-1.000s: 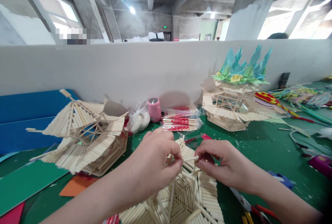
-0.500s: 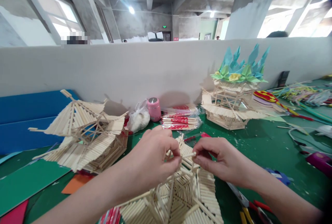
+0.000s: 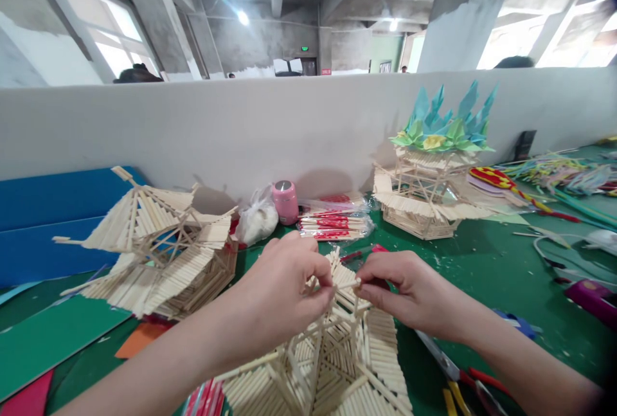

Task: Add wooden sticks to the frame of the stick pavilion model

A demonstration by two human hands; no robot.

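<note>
Between fingers, slim stick, ribbed wooden framework

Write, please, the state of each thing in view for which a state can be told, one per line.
Left hand: pinched on a short stick
Right hand: pinched at the short stick's end
Stick model below the hands: upper frame uncovered
Model at left: untouched
Leaf-topped model: upright
Pink jar: upright, lidded
Stick packets: lying flat, clear-wrapped
Plastic bag: crumpled, something white inside
Scissors: lying flat; open or shut unclear
Ceiling lamp: lit
Green sign: lit
</note>
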